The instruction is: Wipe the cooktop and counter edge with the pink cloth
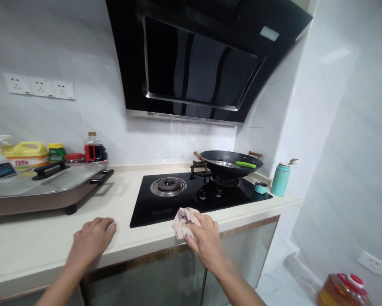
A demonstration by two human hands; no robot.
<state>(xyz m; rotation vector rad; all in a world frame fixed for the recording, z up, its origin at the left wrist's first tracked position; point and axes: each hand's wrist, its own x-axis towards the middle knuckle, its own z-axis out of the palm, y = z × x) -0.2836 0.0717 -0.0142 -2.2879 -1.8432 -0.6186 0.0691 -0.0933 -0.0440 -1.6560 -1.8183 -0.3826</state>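
My right hand (206, 238) grips a crumpled pale pink cloth (182, 221) at the front edge of the stove. Part of the cloth is hidden behind the fingers. Under and behind it lies the black glass gas stove (159, 208), with a bare round burner (168, 186) on its left side. My left hand (93, 238) rests on the cream countertop (124, 238) near its front edge, left of the stove. Its fingers are loosely bent, the thumb stands apart, and I see nothing held in it.
A black wok (216, 168) with a green-handled utensil (246, 164) sits on the right burner. Beside it stand a teal bottle (280, 180) and a small teal cup (260, 188). An electric pan (79, 187) with a glass lid occupies the left counter. Overhead hangs a range hood (203, 63).
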